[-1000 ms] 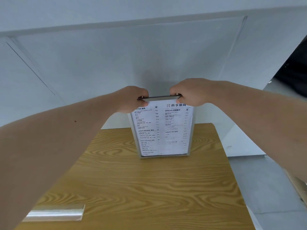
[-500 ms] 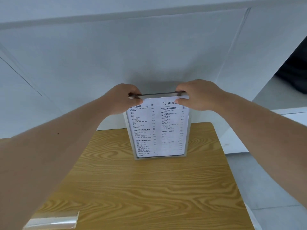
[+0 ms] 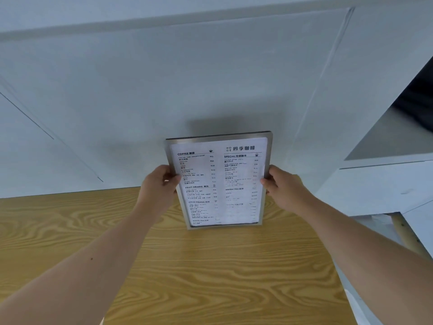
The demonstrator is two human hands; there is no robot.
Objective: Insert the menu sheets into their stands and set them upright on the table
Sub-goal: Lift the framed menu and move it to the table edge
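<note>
A clear menu stand (image 3: pixel 268 146) with a grey frame stands upright near the far edge of the wooden table (image 3: pixel 210 273), close to the white wall. A white printed menu sheet (image 3: pixel 220 181) sits inside it, facing me. My left hand (image 3: pixel 159 186) grips the stand's left edge at mid-height, thumb on the front. On the right edge, at about the same height, my right hand (image 3: pixel 281 186) holds it. The stand's foot rests on or just above the tabletop; I cannot tell which.
A white wall (image 3: pixel 164 78) rises directly behind the table. To the right are a white counter (image 3: pixel 379 184) and a wooden leg (image 3: pixel 407 235) by the floor. The table's right edge drops off near my right forearm.
Both hands slid from the stand's top edge down to its side edges. The view shifted left, and the clear stand at the table's near left corner is out of view.
</note>
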